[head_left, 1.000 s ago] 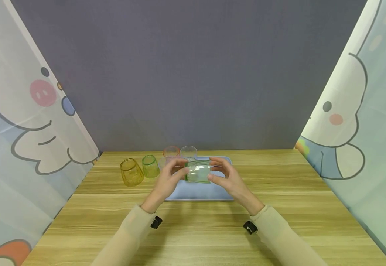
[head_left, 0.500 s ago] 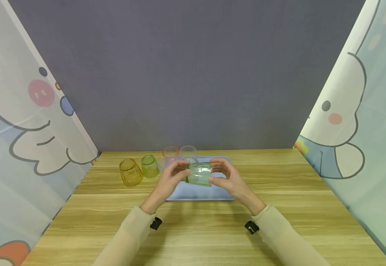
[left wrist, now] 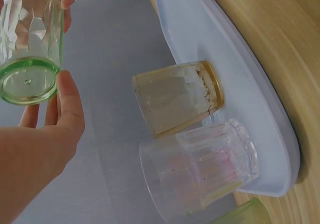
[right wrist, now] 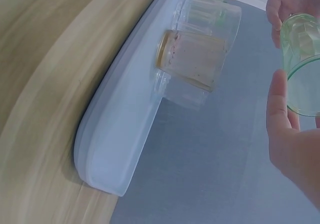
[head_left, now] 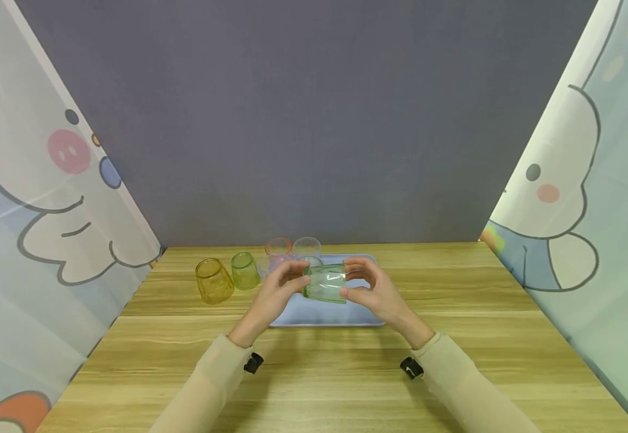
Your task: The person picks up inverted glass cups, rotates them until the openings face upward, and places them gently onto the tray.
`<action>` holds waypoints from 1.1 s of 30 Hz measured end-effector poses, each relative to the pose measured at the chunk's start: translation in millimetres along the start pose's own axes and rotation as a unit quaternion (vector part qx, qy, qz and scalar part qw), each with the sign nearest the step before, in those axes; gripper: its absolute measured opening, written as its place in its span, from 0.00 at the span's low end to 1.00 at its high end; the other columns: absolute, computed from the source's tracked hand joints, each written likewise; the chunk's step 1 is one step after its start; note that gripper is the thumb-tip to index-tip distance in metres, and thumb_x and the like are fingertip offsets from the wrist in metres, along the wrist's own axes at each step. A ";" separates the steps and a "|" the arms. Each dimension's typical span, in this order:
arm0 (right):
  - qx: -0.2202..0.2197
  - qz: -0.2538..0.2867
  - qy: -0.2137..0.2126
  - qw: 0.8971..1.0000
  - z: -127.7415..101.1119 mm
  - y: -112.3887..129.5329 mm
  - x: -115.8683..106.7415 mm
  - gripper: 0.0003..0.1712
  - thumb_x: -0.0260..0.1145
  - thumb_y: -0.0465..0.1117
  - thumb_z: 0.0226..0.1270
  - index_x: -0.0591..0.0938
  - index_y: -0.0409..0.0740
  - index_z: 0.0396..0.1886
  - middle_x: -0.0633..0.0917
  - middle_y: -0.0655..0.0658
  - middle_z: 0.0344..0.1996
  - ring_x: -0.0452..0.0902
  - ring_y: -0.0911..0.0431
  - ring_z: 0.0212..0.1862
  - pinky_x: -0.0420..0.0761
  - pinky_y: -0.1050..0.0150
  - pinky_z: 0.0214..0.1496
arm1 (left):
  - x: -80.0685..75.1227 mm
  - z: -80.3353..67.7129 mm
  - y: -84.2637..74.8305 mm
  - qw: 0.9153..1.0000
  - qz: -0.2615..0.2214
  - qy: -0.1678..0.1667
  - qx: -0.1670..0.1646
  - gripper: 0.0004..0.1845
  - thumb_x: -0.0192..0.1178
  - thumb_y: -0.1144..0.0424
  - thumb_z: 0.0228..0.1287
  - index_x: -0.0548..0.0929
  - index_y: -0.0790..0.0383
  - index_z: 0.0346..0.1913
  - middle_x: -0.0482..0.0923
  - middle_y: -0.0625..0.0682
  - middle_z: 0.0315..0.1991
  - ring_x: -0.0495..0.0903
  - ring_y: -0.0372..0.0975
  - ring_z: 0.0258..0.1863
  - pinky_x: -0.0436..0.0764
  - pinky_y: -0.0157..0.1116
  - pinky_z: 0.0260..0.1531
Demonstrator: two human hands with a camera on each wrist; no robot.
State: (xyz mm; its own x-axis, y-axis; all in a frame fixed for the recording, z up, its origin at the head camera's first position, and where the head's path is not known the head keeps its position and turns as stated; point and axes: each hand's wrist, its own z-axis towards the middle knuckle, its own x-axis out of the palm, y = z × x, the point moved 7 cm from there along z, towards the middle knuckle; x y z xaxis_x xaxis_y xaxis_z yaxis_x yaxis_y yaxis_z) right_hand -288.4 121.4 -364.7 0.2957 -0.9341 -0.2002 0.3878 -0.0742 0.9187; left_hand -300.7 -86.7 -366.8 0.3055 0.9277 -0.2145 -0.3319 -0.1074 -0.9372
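A pale green ribbed glass (head_left: 326, 282) lies on its side in the air just above the blue tray (head_left: 324, 316). My left hand (head_left: 286, 281) pinches its left end and my right hand (head_left: 365, 285) grips its right end. The left wrist view has the glass's base (left wrist: 29, 81) facing the camera, with my left thumb (left wrist: 70, 109) beside it. In the right wrist view, the glass's open rim (right wrist: 305, 84) sits by my right thumb (right wrist: 282, 119).
An amber-rimmed glass (left wrist: 175, 99) and a clear glass (left wrist: 200, 169) stand on the tray's far left part. A yellow cup (head_left: 214, 280) and a green cup (head_left: 245, 270) stand upside down on the wooden table (head_left: 314, 373), left of the tray. Patterned screens close both sides.
My right hand's fingers have closed in round the green glass. The glass has shifted slightly right and tilted a little; the cups on the table have not moved.
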 end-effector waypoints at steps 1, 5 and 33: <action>0.001 -0.001 -0.001 1.000 0.2 0.7 -0.4 0.32 0.71 0.35 0.66 0.72 0.40 0.68 0.73 0.35 0.60 0.72 0.38 0.61 0.81 0.53 0.55 | -1.0 0.5 -0.4 1.000 -0.001 -0.001 0.002 0.21 0.56 0.59 0.77 0.74 0.65 0.67 0.74 0.61 0.60 0.76 0.46 0.55 0.80 0.41 0.54; 0.003 -0.001 -0.004 1.000 1.6 2.2 -2.3 0.32 0.72 0.34 0.64 0.73 0.41 0.67 0.74 0.35 0.60 0.73 0.39 0.60 0.81 0.57 0.56 | -5.5 3.5 -4.1 1.000 0.000 -0.007 0.015 0.19 0.55 0.62 0.76 0.76 0.69 0.64 0.75 0.62 0.59 0.76 0.47 0.53 0.81 0.40 0.52; 0.023 -0.115 -0.003 0.993 13.0 6.2 -12.5 0.34 0.76 0.40 0.61 0.75 0.41 0.66 0.75 0.34 0.57 0.73 0.39 0.57 0.82 0.54 0.53 | -56.0 13.7 -30.3 0.915 0.393 -0.048 0.079 0.18 0.60 0.61 0.71 0.81 0.66 0.58 0.77 0.57 0.56 0.74 0.52 0.57 0.74 0.54 0.57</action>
State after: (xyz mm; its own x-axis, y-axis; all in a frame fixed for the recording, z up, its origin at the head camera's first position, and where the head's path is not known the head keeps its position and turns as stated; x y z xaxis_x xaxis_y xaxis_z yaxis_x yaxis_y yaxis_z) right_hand -301.0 128.1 -352.1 0.1988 -0.8922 -0.4055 0.4040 -0.3024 0.8634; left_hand -320.0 -130.6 -322.7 -0.1601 0.6138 -0.7731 -0.5429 -0.7088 -0.4503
